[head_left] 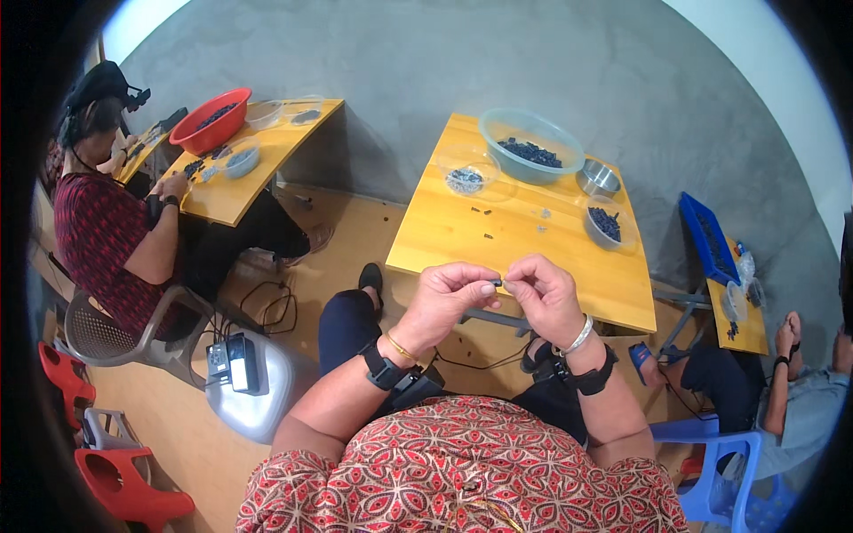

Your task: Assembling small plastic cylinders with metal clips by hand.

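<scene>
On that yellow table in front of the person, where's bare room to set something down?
The near half of the wooden table, between the hands and the few loose small parts mid-table, is bare. The far end is crowded: large bowl, clear bowl, steel cup, small bowl.

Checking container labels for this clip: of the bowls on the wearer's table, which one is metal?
The steel bowl at the table's far right edge, just right of the large teal bowl. It is shiny and opaque; the others are see-through plastic holding dark small parts.
</scene>
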{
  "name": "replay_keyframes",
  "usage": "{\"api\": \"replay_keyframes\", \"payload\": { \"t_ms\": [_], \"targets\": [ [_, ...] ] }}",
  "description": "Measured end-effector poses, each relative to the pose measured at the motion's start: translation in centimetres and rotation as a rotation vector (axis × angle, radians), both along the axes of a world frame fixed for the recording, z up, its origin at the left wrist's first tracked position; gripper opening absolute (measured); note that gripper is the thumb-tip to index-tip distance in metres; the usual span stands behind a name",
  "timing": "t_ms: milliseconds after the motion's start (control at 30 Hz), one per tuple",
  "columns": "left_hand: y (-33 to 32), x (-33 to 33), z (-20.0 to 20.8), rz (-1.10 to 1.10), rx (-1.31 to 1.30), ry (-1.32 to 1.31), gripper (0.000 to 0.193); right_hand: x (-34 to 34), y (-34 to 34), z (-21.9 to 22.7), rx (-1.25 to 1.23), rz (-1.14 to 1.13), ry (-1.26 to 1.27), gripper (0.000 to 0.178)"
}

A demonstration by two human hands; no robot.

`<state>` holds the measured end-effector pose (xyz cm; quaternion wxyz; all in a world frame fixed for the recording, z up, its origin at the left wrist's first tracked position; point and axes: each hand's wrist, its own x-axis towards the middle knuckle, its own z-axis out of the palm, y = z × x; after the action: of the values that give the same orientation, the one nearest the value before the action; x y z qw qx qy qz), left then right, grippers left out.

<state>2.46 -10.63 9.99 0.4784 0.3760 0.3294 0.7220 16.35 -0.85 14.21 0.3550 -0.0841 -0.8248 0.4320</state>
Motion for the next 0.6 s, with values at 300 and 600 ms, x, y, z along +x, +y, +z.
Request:
{"api": "replay_keyframes", "payload": {
  "t_ms": [300,600],
  "targets": [
    [-0.3,0.3,0.2,0.051,-0.005,0.166,0.012,0.6,-1.3,1.3,0.41,-0.022,0.017,0.015],
    [-0.5,0.4,0.5,-0.095,0.016,0.012,0.011,0.7,-2.1,1.6,0.644,-0.005,0.131,0.016]
  ]
}}
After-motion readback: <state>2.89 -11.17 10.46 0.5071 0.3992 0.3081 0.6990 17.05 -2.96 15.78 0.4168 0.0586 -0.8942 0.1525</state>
